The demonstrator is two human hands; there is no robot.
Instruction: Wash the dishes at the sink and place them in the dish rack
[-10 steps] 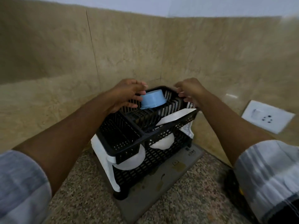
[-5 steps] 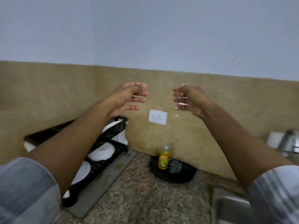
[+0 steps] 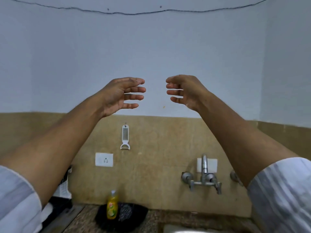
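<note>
Both hands up in front of the wall, nothing in either grip. Left hand [image 3: 123, 95] has fingers spread and loosely bent, wide, palm facing inward. Right hand [image 3: 182, 91] mirrors it, also wide and empty. Fingertips of the two are apart, not touching. Some wet shine on the right fingers [image 3: 173, 91].

Dish rack [image 3: 64, 179] sits at the far left on the worktop [image 3: 151, 221], mostly hidden behind the left forearm; only a black edge and something white by it show. Can't tell from here what's loaded in it or whether it's full.

Sink [image 3: 193, 230] is just a sliver at the bottom edge, right of centre, below the wall tap [image 3: 204, 175]. Basin contents not visible, so can't tell if dirty dishes are left. No water visibly running from the tap.

Soap bottle [image 3: 112, 205] stands in a dark tray [image 3: 134, 216] with a scrubber [image 3: 125, 211] beside it, between rack and sink.

Judgement: hands are between items, no dish in transit. Progress is indeterminate. If anything is left, next step is down to the sink for the next piece. A peeler [image 3: 125, 137] hangs on the tiles above the socket [image 3: 104, 159], not part of the job.
</note>
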